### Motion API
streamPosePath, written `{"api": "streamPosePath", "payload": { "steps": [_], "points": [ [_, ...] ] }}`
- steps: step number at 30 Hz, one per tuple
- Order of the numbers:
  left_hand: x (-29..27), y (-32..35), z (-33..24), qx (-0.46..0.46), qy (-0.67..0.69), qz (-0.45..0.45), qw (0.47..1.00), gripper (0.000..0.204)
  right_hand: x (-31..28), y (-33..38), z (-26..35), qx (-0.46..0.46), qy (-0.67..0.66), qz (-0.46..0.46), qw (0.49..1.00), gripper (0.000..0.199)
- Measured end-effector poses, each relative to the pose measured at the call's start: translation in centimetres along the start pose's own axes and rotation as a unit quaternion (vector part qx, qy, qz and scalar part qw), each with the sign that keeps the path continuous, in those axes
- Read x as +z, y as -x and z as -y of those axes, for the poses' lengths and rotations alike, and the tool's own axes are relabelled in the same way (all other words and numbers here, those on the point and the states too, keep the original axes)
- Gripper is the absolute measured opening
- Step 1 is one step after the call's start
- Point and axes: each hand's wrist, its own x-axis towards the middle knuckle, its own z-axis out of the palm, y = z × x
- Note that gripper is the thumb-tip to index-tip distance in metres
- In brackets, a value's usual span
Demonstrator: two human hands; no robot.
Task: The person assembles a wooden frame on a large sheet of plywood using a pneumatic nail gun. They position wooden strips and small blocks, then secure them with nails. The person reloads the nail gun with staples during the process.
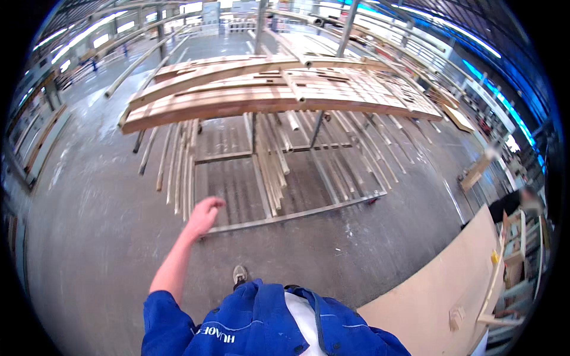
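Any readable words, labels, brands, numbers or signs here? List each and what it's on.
Blue jacket: white lettering on the chest, partly lost in a fold; not transcribed here.
Stacked planks and metal rack: no text I can make out.
Large tan board: none visible.
Far background: too small and blurred to read anything.

Moderately bright light comes from long white ceiling strips point(89, 37) and pale rectangular windows point(101, 41), with a vivid blue glow point(507, 108) at right; shadow stripes cross the pale-brown wooden planks point(237, 107), the smooth grey concrete floor point(107, 207) shines in patches, the far background is soft, and edges bend toward the black rim
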Motion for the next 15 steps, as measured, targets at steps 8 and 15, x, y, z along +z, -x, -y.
{"api": "streamPosePath", "payload": {
  "steps": [8,15],
  "points": [
    [-14.4,-27.2,-13.6,0.216,-0.302,-0.198,0.907,0.051,2.5,6.1,6.8,0.125,-0.079,-0.159,0.976,0.023],
    [-16.8,-39.2,-13.9,0.087,-0.45,-0.067,0.886,0.072,8.0,10.0,9.7,0.169,-0.115,-0.234,0.951,0.028]
  ]
}}
